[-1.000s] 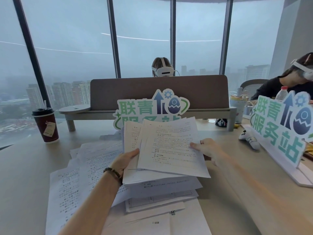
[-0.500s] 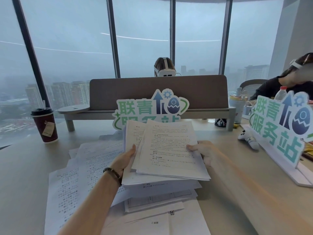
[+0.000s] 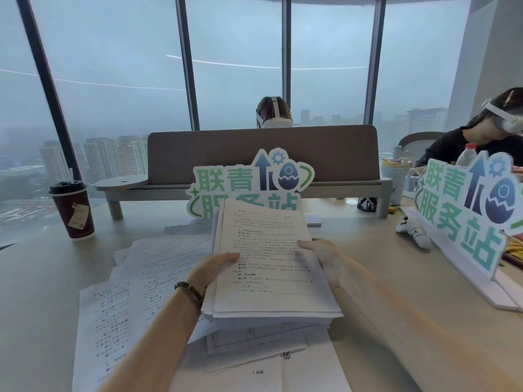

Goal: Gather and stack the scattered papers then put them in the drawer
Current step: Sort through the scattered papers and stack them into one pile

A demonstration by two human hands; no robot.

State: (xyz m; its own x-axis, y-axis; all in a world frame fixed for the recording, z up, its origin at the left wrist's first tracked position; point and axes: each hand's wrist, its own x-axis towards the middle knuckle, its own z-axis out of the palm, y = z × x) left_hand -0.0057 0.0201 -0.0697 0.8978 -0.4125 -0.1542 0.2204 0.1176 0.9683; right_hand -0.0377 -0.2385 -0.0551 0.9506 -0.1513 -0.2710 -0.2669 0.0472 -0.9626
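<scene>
Fingers of the left hand [image 3: 215,268] and right hand [image 3: 325,257] clamp a stack of papers [image 3: 268,267] by its side edges, above loose sheets [image 3: 135,295] on the desk [image 3: 36,292].

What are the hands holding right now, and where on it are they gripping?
A stack of papers: the left hand grips its left edge, the right hand its right edge, both about midway along.
</scene>
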